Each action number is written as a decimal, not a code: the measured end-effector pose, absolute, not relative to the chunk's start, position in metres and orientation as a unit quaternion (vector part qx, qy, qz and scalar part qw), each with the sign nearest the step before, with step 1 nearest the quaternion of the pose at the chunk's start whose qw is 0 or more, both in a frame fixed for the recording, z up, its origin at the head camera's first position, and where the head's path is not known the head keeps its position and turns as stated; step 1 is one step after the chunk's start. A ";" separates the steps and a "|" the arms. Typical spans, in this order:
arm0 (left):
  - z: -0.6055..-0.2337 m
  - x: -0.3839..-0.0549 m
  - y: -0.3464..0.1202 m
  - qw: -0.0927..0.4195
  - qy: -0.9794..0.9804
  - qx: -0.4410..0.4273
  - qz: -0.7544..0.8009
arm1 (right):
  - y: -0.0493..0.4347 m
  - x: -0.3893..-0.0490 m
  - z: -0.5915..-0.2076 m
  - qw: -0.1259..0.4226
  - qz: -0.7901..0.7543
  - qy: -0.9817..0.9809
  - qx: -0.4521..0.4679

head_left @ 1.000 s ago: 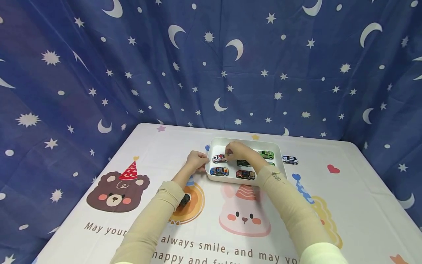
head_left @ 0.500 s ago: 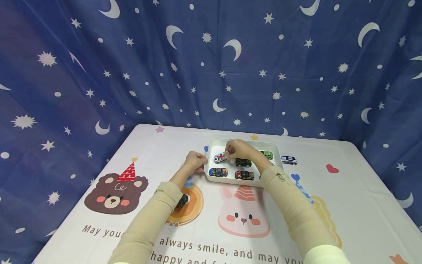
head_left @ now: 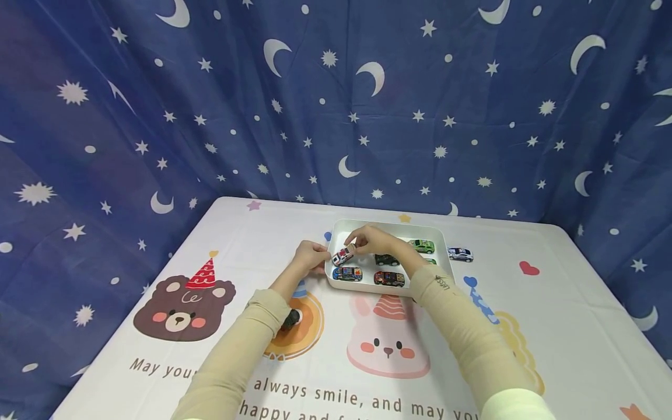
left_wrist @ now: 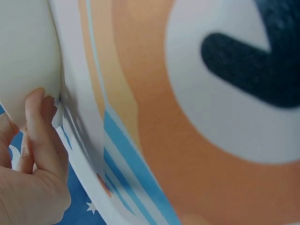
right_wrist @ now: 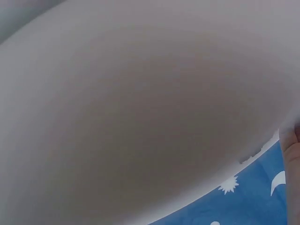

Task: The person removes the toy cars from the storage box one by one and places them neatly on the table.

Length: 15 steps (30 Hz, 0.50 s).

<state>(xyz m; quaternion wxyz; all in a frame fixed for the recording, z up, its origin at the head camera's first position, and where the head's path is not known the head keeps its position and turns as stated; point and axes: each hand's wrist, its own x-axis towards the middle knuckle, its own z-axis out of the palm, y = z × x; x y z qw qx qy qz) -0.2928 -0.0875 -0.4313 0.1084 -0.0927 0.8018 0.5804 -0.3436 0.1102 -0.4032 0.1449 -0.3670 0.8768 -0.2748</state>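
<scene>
- Blue cloth printed with moons and stars hangs behind the surface (head_left: 577,326), and we see a white tray (head_left: 367,287) set near the middle of the far edge.
- We find the red-and-white toy car (head_left: 343,255) inside the tray, by its left edge, just behind the blue toy car (head_left: 347,274) in the near-left corner.
- Our right hand (head_left: 370,240) has its grip closed on the right end of that red-and-white car; whether the wheels touch the tray floor, we cannot tell.
- From this grip the car lies to the left and slightly nearer us. Its long axis runs at a slant, the free end aimed at the tray's near-left corner, while the blue car lies along the near edge.
- Our left hand (head_left: 311,256) grips the tray's left edge and is close to the car's free end, though the right hand is the one in contact.
- To the right we count a black car (head_left: 387,259), a dark orange-marked car (head_left: 389,279) at the near edge and a green car (head_left: 422,246) toward the far-right corner.
- Outside, a white-and-blue car (head_left: 460,254) sits just beside the tray's right edge.
</scene>
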 end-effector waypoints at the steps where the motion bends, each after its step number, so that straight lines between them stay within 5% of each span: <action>1: -0.431 -0.293 -0.087 0.108 0.803 -0.091 0.578 | 0.110 -0.343 -0.403 0.144 -0.274 0.879 -0.363; 15: -0.451 -0.311 -0.089 0.103 0.804 -0.066 0.582 | 0.108 -0.338 -0.397 0.105 -0.218 0.897 -0.370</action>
